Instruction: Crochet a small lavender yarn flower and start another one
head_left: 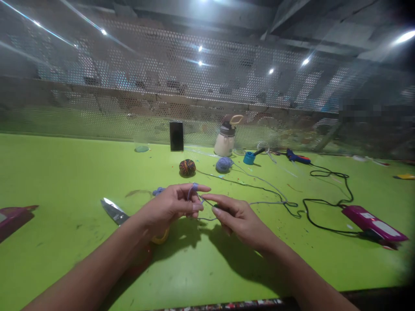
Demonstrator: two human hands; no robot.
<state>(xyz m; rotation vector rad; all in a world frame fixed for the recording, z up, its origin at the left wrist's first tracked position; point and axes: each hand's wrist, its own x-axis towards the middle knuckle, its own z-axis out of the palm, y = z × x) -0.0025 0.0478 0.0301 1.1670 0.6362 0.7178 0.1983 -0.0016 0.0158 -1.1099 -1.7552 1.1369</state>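
Observation:
My left hand is closed in a pinch, with purple yarn looped round its outstretched index finger. Just beyond its knuckles shows a small purple crocheted piece. My right hand grips a thin, dark crochet hook, whose tip meets the yarn at my left fingertips. What exactly sits in the left pinch is too small to make out. Farther back lie a purple yarn ball and a dark multicoloured yarn ball; strands trail from both to the right. Scissors lie partly hidden beneath my left forearm.
On the green table stand a phone, a pale bottle, a blue pot and a clear cup. A glue gun and a magenta power strip with black cord are at right. Perforated metal mesh rises behind.

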